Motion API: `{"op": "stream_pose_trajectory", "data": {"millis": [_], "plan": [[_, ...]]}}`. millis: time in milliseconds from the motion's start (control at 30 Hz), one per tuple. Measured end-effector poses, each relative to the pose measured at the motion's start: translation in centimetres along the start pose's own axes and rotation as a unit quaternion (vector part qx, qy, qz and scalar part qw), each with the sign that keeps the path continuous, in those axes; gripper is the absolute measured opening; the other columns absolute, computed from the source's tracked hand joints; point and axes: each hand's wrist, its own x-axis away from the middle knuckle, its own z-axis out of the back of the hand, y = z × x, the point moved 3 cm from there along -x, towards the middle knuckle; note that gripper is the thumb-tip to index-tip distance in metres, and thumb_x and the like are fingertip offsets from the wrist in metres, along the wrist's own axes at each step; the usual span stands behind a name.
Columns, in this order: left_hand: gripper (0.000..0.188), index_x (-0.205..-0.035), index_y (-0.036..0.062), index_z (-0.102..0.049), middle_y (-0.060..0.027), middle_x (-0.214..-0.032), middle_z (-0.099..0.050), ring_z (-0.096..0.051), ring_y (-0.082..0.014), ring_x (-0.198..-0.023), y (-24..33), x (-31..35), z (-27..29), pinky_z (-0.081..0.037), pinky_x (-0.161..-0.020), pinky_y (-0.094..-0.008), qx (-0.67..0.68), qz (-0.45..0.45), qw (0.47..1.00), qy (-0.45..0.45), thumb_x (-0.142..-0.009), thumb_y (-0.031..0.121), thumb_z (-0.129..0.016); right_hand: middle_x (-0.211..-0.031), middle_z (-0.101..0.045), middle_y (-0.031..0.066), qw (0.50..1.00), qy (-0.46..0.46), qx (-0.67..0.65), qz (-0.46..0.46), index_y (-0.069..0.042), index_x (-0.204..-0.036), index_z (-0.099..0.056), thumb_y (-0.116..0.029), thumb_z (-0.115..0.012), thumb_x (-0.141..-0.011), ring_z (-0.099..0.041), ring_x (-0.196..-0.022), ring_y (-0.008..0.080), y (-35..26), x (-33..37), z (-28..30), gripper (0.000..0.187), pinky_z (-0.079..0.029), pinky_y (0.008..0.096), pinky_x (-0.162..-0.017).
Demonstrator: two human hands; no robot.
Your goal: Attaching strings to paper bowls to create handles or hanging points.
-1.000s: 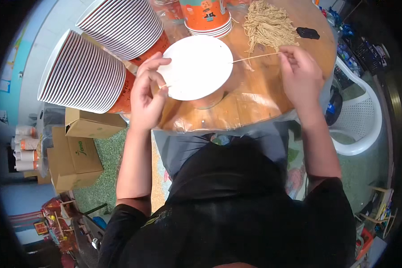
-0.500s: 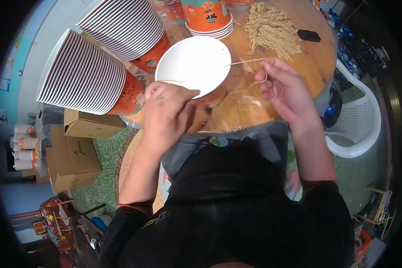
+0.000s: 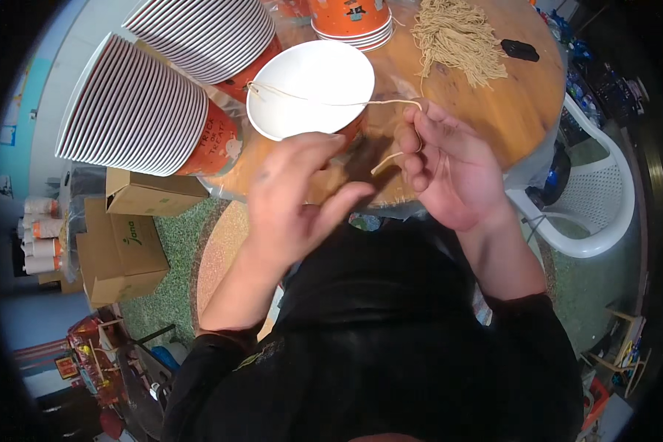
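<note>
- Right hand [image 3: 449, 173] pinches a tan string [image 3: 331, 102], which runs across the white paper bowl [image 3: 309, 88] on the round wooden table [image 3: 508, 110].
- Left hand [image 3: 295, 199] hovers just below the bowl, fingers loosely curled, gripping nothing visible.
- Stacked striped bowls [image 3: 136, 110] lie on their side to the left; a bundle of strings [image 3: 457, 37] lies beyond.

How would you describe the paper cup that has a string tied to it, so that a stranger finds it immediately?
Start at the round wooden table. Near its front edge, just beyond the left hand and right hand, stands a single open cup, white inside and orange outside. Unlike the stacked cups beside it, it stands alone, and a thin beige string crosses its mouth to the right hand.
</note>
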Motion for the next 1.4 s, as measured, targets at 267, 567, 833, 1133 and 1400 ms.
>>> {"op": "stream_pose_trajectory", "data": {"millis": [267,567,833,1133,1400], "plan": [[0.026,-0.111,0.0033,-0.08,-0.0102,-0.095,-0.08,-0.076,-0.0301,-0.079,0.8,0.5,-2.6,-0.061,-0.072,-0.0387,0.079,0.02,0.997,0.011,-0.088,0.006,-0.092,-0.097,-0.075,0.0058,0.999,0.033,-0.006,-0.013,-0.008,-0.127,-0.069,-0.026,-0.064,-0.117,-0.071,-0.084,0.0166,0.8,0.8,-1.0,0.022,-0.057,0.0294,-0.069],[0.025,-0.11,0.0038,-0.08,-0.0105,-0.096,-0.078,-0.077,-0.0312,-0.084,0.8,0.5,-0.3,-0.062,-0.074,-0.0418,-0.054,-0.023,0.998,-0.038,-0.086,0.002,-0.088,-0.163,-0.052,0.0222,0.885,0.034,0.414,0.211,0.0,-0.145,-0.053,0.012,-0.066,-0.098,-0.073,-0.085,0.0102,2.3,2.4,-3.6,0.05,-0.051,0.0196,-0.056],[0.036,-0.113,0.0037,-0.081,-0.008,-0.105,-0.08,-0.077,-0.0291,-0.09,1.3,0.8,0.6,-0.061,-0.079,-0.0424,-0.129,-0.081,0.986,-0.072,-0.077,0.007,-0.083,-0.107,-0.075,0.0059,0.953,-0.021,0.288,0.092,0.004,-0.147,-0.062,0.004,-0.072,-0.107,-0.075,-0.092,0.0121,6.5,0.7,-0.7,0.041,-0.065,0.0275,-0.079],[0.032,-0.114,0.004,-0.08,-0.0074,-0.103,-0.079,-0.077,-0.0286,-0.091,0.3,0.9,0.1,-0.061,-0.081,-0.0423,-0.127,-0.077,0.987,-0.068,-0.083,0.007,-0.082,-0.093,-0.079,0.0047,0.845,0.053,0.461,0.265,0.003,-0.104,-0.08,-0.001,-0.083,-0.101,-0.071,-0.08,0.0066,5.2,1.1,-0.8,0.007,-0.056,0.0279,-0.069],[0.027,-0.108,0.0028,-0.076,-0.0125,-0.102,-0.073,-0.072,-0.0347,-0.094,0.2,-2.8,-1.4,-0.058,-0.083,-0.045,-0.148,-0.092,0.984,0.024,-0.089,0.019,-0.088,-0.073,-0.071,0.0004,0.86,0.211,0.343,0.313,-0.003,-0.111,-0.071,-0.009,-0.076,-0.107,-0.068,-0.07,0.0076,0.8,-1.3,0.7,0.009,-0.053,0.0267,-0.065]]}}
